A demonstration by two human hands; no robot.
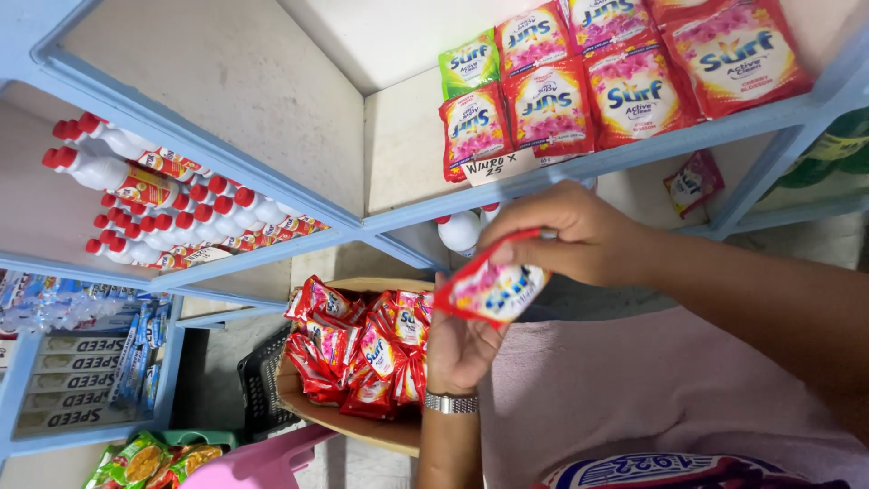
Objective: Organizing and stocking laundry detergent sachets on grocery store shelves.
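My right hand point(579, 237) pinches the top of a small red and white sachet point(493, 290) in front of a blue shelf point(634, 149). My left hand point(460, 349), with a metal watch on the wrist, is cupped under the sachet, its thumb and fingers on the lower left corner. Just left of my left hand, an open cardboard box point(362, 426) holds several more red sachets point(362, 349). On the shelf above my hands stand rows of larger red sachets point(625, 86) and one green sachet point(471, 63).
White bottles with red caps point(154, 195) fill the shelf at left. One white bottle point(460, 231) sits behind my hands. A black basket point(258, 380) is under the box, with a pink plastic item point(262, 462) below. Flat boxes point(72, 380) and green packs point(145, 462) lie at lower left.
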